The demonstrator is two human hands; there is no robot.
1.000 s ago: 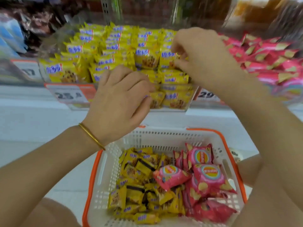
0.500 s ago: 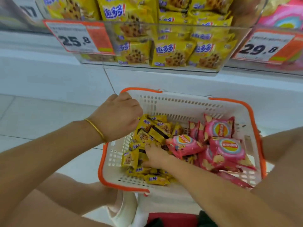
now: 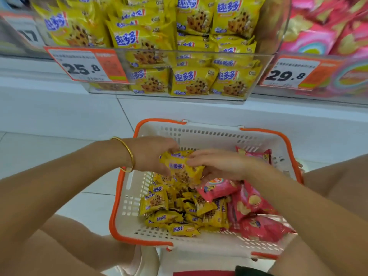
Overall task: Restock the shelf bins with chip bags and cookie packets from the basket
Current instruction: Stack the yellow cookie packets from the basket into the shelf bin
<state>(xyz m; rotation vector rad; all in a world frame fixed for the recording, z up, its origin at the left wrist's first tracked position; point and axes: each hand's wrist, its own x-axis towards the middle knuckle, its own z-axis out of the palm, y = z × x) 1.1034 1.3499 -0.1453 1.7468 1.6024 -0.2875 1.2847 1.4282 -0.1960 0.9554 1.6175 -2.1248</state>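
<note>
Left hand (image 3: 151, 156): over the far left part of the basket, fingers curled round the left and top edge of the held cookie packets (image 3: 184, 169).
Right hand (image 3: 218, 164): just right of the left hand, fingers reaching leftward over and under the right side of the same yellow bunch, gripping it (motion blur hides the fingertips).
Held cookie packets: a small yellow cluster between the two hands, lifted above the pile in the basket; how many packets cannot be told.
Basket (image 3: 122, 198): white slotted plastic with an orange rim, on the person's lap below the shelf.
Loose cookie packets (image 3: 177, 213): heaped in the left and middle of the basket.
Chip bags (image 3: 252, 204): pink, piled along the right side of the basket, touching the yellow heap.
Cookie bin (image 3: 127, 90): clear-walled, on the shelf above the basket, stacked with matching yellow packets.
Chip bin (image 3: 276, 92): just right of the cookie bin, filled with pink bags.
Left price tag (image 3: 87, 66): orange and white, reads 25.8, on the cookie bin's front.
Right price tag (image 3: 288, 73): reads 29.8, on the chip bin's front.
Bracelet (image 3: 128, 156): thin gold band on the left wrist.
</note>
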